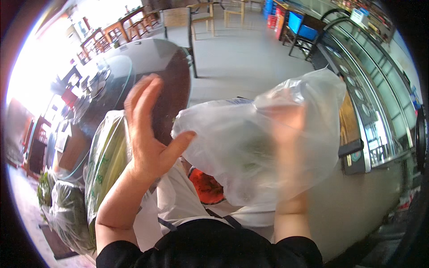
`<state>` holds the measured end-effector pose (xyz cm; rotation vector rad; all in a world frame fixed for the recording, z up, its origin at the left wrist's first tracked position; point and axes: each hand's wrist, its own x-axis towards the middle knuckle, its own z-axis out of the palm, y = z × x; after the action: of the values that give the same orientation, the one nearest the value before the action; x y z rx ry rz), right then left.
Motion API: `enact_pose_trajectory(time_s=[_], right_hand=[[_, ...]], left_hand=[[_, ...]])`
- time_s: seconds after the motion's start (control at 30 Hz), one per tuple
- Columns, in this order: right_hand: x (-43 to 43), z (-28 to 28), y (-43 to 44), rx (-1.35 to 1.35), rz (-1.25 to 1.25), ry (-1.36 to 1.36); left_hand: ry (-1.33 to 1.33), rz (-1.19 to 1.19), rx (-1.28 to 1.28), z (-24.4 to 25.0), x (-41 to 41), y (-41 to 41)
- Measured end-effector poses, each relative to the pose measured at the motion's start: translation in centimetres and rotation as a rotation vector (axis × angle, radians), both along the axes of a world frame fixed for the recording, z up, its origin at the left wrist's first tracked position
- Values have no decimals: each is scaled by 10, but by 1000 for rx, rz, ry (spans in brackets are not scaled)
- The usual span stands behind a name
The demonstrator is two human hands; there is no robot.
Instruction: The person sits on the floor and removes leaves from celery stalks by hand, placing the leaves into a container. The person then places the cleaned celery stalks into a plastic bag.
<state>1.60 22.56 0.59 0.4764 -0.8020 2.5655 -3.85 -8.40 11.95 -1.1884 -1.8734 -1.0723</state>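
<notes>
A large translucent white plastic bag (pixel 218 134) spreads out in front of me above my lap. Something greenish shows faintly through its film. My right hand (pixel 288 117) is blurred by motion and seen through the bag's plastic; its finger positions are unclear. Left of the bag, my left hand (pixel 147 130) is raised with nothing in it, thumb apart from the fingers and close to the bag's left edge. Beside my left forearm stands a clear plastic bag of long yellow-green stalks (pixel 109 157), with green writing on it.
A dark round table (pixel 171 83) with a glass turntable (pixel 129 72) and stacked dishes is at the left. Another clear bag of dark greens (pixel 68 207) sits lower left. Several wooden chairs (pixel 176 20) stand behind. A glass-fronted counter (pixel 378 97) runs along the right.
</notes>
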Motion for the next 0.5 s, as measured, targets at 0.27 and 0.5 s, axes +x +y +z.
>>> enact_pose_trajectory(time_s=[0.27, 0.5], right_hand=[[-4, 32, 43, -89, 329, 374], [6, 57, 0, -54, 417, 456]], left_hand=[[-42, -170, -829, -88, 17, 2], [-216, -194, -1033, -83, 26, -2]])
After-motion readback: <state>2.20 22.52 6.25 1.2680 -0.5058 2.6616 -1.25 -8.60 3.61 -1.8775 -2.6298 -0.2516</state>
